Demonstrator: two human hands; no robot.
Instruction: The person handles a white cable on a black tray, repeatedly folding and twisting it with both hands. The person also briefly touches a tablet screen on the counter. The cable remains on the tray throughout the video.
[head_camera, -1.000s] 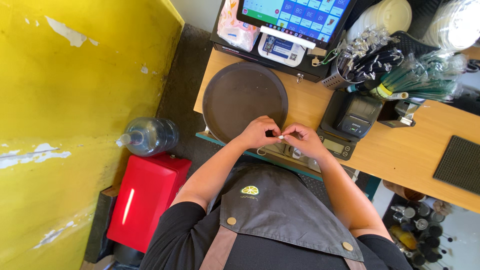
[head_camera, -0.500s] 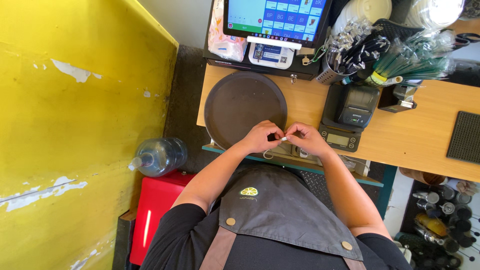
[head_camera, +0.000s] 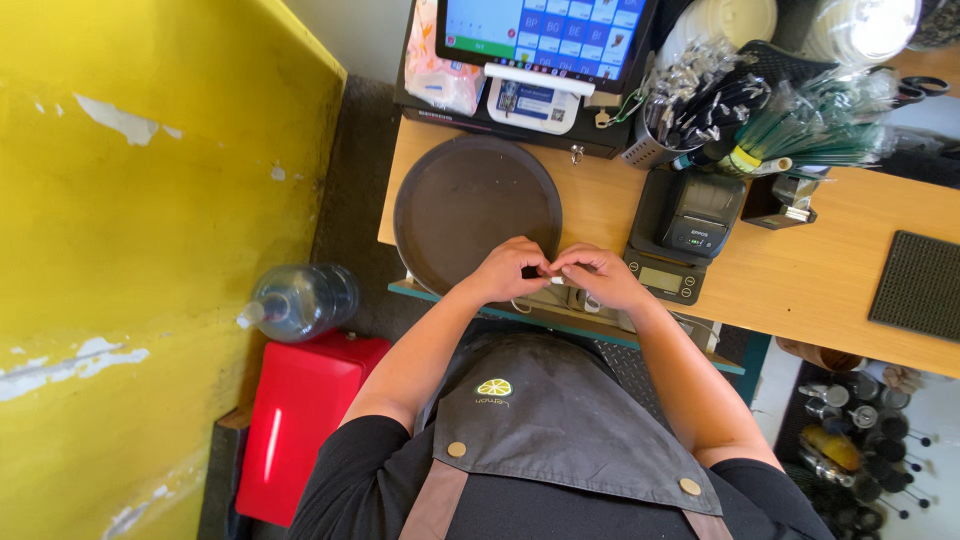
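Two hands meeting at the worktop's (head_camera: 600, 215) near edge, just beside the round dark tray (head_camera: 470, 205): left hand (head_camera: 508, 272) and right hand (head_camera: 597, 275) with fingers pressed together, pinching a small pale item (head_camera: 553, 279) between them, too tiny to identify. Seemingly mid-fiddle, peeling or tearing. Next: steady grip, careful pull apart.

Wooden counter (head_camera: 800, 270) carries round tray (head_camera: 470, 205), printer (head_camera: 700, 215), black mat (head_camera: 920, 285).
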